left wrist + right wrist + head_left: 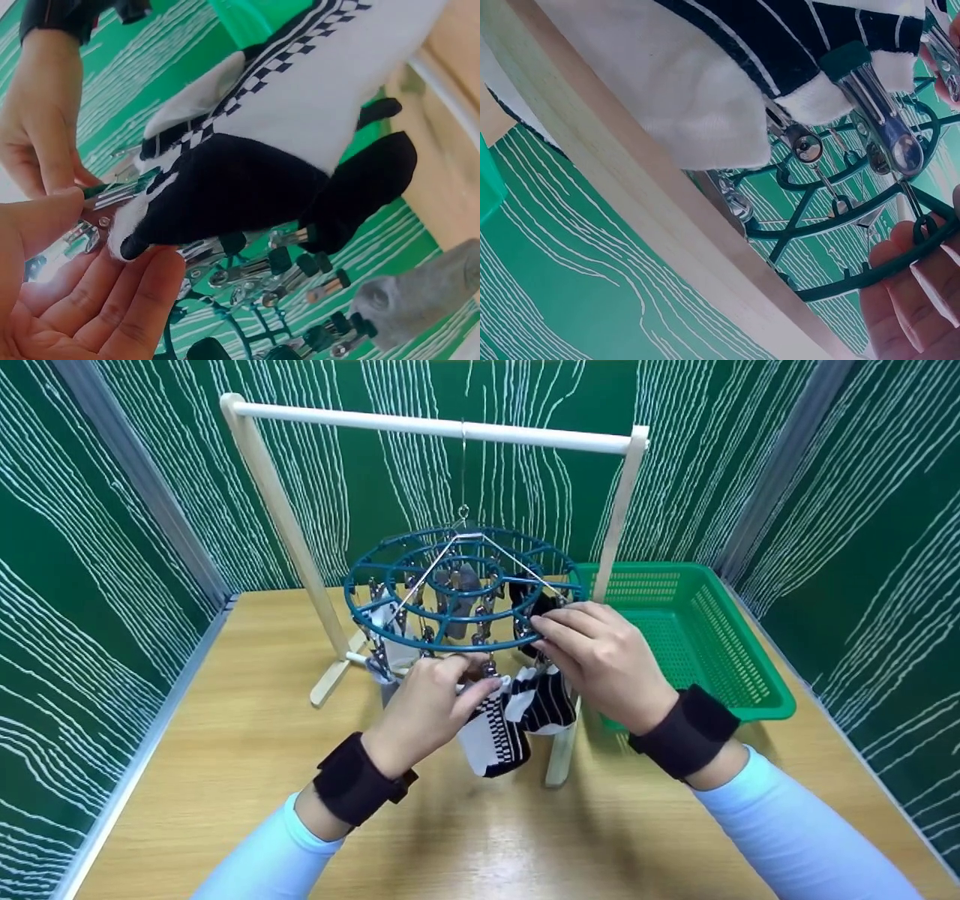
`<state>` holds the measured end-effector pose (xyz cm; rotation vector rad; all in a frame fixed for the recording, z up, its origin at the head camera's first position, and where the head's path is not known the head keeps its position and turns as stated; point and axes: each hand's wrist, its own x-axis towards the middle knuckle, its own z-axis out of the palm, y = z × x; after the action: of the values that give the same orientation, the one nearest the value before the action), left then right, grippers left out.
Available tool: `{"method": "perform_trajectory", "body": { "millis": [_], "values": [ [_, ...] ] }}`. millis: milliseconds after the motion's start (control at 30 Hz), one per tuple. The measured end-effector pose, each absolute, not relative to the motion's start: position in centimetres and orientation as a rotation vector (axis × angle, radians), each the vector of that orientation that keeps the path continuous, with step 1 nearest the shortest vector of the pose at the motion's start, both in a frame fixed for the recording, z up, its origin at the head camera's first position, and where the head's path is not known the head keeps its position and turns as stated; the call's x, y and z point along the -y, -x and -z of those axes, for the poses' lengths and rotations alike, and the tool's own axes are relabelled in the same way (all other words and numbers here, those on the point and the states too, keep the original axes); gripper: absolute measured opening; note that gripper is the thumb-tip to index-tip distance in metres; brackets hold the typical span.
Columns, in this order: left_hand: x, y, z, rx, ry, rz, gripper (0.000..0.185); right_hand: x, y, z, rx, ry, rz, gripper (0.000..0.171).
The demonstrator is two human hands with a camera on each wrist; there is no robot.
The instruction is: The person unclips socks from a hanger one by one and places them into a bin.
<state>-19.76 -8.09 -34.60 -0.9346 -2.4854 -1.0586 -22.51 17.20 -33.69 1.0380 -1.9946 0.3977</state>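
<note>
- Both hands work at the near rim of the round clip hanger (pixel 457 585): the right hand (pixel 600 660) curls its fingers over the teal ring, and the left hand (pixel 427 705) pinches a metal clip (pixel 112 193) just under it.
- Holding it all, the wooden rack (pixel 435 427) carries the hanger on a thin wire hook; the green basket (pixel 705 637) stands just beside it to the right.
- Hanging from the near clips, the checkered sock (pixel 491 735) and the striped sock (pixel 544 701) touch each other between the hands.
- Smaller grey and black socks hang further back.
- Risks, as I judge them: pulling down hard could tilt the hanger or slip its hook; a clip squeezed with nobody holding the sock would drop it on the table (pixel 225 750), short of the basket.
</note>
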Motion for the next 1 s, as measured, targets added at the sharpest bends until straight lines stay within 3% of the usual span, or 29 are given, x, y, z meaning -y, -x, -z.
{"method": "perform_trajectory", "body": {
  "millis": [400,633,1000],
  "values": [
    [8.1,19.9,34.4,2.497,0.904,1.122,0.020,-17.2,21.1,34.6,1.958,-0.978,-0.477,0.029],
    [8.5,20.1,34.4,2.489,0.914,1.115,0.017,-16.6,18.9,35.9,1.916,-0.965,-0.562,0.019],
    [8.9,20.2,34.6,2.499,0.886,1.081,0.016,-15.1,18.0,40.6,2.071,-1.054,-0.658,0.020]
  ]
}}
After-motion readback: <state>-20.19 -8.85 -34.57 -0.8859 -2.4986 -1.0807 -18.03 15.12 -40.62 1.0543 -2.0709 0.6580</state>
